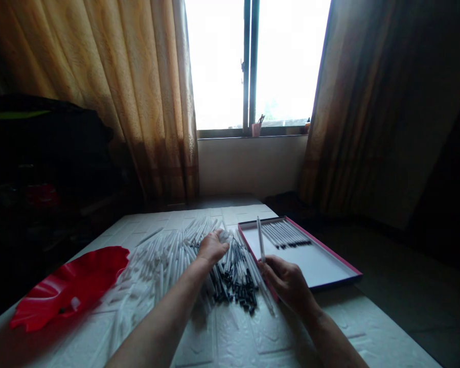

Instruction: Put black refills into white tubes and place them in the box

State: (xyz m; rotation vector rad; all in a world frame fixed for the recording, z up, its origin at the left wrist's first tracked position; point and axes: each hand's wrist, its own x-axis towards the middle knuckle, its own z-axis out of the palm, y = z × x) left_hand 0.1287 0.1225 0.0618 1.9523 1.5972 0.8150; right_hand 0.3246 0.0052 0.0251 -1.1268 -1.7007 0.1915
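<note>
My right hand [285,280] is closed around the lower end of a clear-barrelled pen [260,237], held upright by the near left edge of a shallow box [322,268]. Inside that box, a row of pens [285,233] lies side by side, dark ends toward me. Over the pile on the table, my left hand [213,248] has its fingers curled at a pale, see-through thing too blurred to name. Under and beside it lie many pens with black ends [239,281]. More clear pen barrels [168,255] spread out to the left, partly behind my left forearm.
A red wavy-rimmed dish [76,276] with small bits in it stands at the table's left. The white brick-patterned table [283,340] ends at the right beyond the box. A small cup [256,129] stands on the window sill, with curtains [157,102] at both sides.
</note>
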